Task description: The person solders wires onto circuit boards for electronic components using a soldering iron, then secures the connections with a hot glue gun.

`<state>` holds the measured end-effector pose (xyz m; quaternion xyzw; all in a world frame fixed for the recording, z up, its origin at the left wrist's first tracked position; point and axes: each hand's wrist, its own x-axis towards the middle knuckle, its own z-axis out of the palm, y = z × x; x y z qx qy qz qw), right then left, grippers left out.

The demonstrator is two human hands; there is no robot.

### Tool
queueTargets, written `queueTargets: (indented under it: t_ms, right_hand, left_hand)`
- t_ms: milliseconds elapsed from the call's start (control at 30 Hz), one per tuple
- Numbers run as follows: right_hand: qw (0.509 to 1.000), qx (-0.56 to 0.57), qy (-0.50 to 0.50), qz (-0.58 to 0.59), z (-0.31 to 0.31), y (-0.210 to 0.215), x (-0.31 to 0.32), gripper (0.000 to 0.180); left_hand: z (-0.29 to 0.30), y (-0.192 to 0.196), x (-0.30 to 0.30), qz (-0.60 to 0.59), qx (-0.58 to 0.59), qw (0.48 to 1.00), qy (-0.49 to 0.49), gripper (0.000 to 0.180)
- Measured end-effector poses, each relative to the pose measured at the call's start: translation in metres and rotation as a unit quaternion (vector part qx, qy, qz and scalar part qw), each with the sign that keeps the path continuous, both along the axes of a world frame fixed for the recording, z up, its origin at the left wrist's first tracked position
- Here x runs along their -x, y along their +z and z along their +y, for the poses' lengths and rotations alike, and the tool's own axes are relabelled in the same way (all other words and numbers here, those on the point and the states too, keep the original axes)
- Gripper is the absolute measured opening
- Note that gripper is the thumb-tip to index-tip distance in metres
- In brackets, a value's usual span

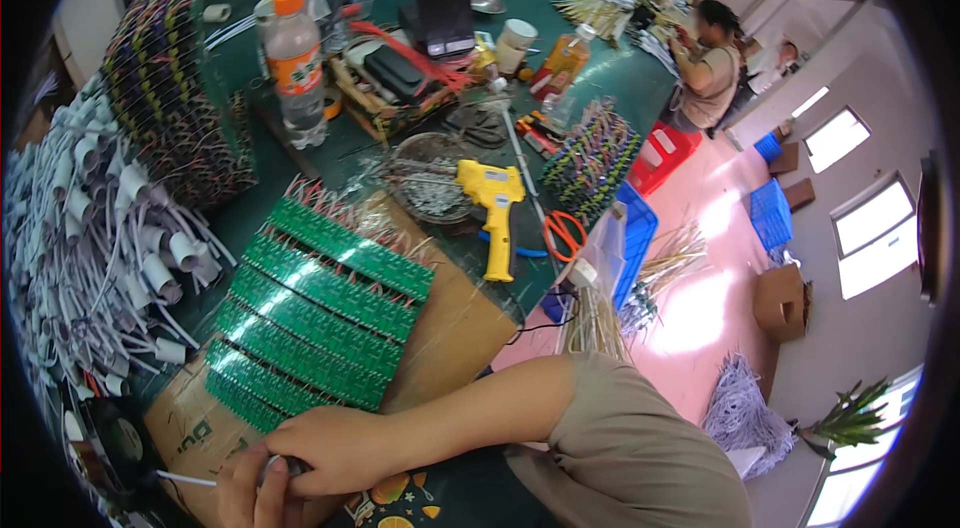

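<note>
At the lower edge, my right hand (pixel 335 448) reaches in from the right with its fingers bent down against my left hand (pixel 250 498). The fingers of my left hand are curled, and a thin white cable (pixel 188 478) sticks out from them to the left. Between the two hands shows a bit of a small dark, rounded thing, mostly covered by fingers. Just beyond my right hand lies a panel of green circuit boards (pixel 325 303) in several strips, with red wires along its far edge. Under it is a brown cardboard sheet (pixel 465 323).
Bundled white cables (pixel 110 238) crowd the left, beside a stack of wired boards (pixel 165 78). Further off stand a yellow glue gun (pixel 492 213), a metal dish (pixel 430 178), orange-handled scissors (pixel 565 236), and an orange-capped bottle (pixel 295 78). A co-worker (pixel 708 68) sits far right.
</note>
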<state>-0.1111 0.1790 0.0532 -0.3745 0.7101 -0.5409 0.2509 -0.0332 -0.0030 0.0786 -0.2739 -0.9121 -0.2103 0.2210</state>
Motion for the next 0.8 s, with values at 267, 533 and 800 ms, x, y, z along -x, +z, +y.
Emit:
queueTargets:
  t_ms: [267, 533, 800]
  right_hand:
    - [0.99, -0.102, 0.092, 0.013, 0.014, 0.015, 0.007, 0.041]
    - [0.981, -0.105, 0.105, 0.123, 0.025, 0.012, 0.013, 0.032]
    - [0.987, -0.055, 0.116, 0.098, 0.025, 0.014, 0.012, 0.027]
  left_hand:
    - [0.003, 0.024, -0.01, -0.155, -0.026, 0.987, 0.016, 0.041]
    - [-0.001, 0.02, 0.003, -0.183, -0.005, 0.983, -0.013, 0.046]
    - [-0.003, 0.019, 0.004, -0.243, -0.072, 0.967, -0.022, 0.036]
